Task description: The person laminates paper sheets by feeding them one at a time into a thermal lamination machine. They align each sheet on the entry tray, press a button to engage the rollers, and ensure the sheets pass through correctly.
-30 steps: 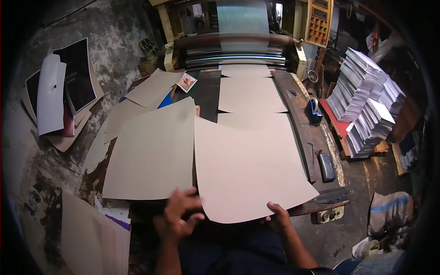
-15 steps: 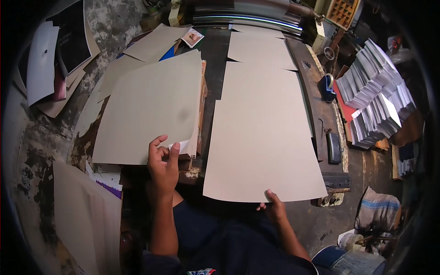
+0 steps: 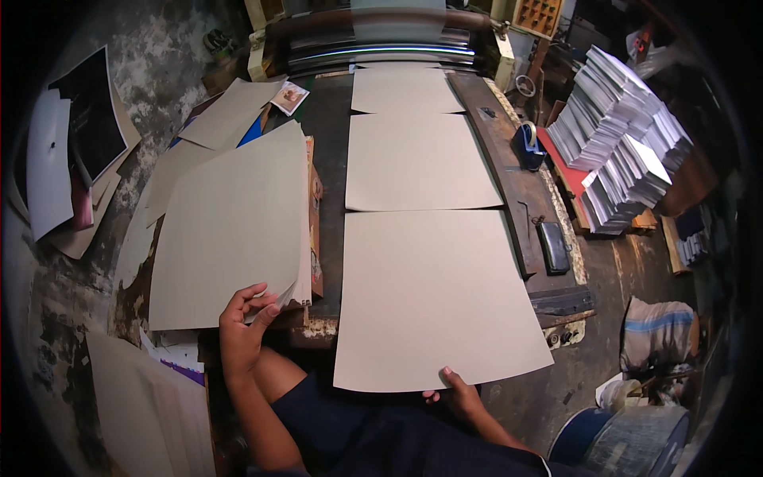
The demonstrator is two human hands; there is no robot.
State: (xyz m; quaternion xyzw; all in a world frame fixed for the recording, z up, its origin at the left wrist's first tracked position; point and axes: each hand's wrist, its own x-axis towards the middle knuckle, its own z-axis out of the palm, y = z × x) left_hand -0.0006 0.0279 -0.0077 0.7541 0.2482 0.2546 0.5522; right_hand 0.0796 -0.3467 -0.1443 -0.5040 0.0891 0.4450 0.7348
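A large greyish-beige board sheet (image 3: 433, 302) lies at the front of a row on the dark machine bed. My right hand (image 3: 459, 395) pinches its near edge, thumb on top and fingertips underneath. To the left is a stack of similar sheets (image 3: 222, 230). My left hand (image 3: 246, 322) is at that stack's near right corner, its fingers curled over the top and its thumb against the slightly lifted sheet corners. Beyond the front sheet lie a second sheet (image 3: 421, 159) and a third sheet (image 3: 405, 89), reaching toward shiny metal rollers (image 3: 381, 57).
A dark guide bar (image 3: 497, 175) borders the row's right side. Beyond it sit a blue tape dispenser (image 3: 528, 147) and a black case (image 3: 554, 248). Tall paper stacks (image 3: 608, 111) stand farther right. More boards (image 3: 147, 405) lean at the lower left.
The view has shifted. The sheet at my right hand now lies nearly edge to edge with the one ahead. Beside the stack, my left fingers have moved closer over the corner.
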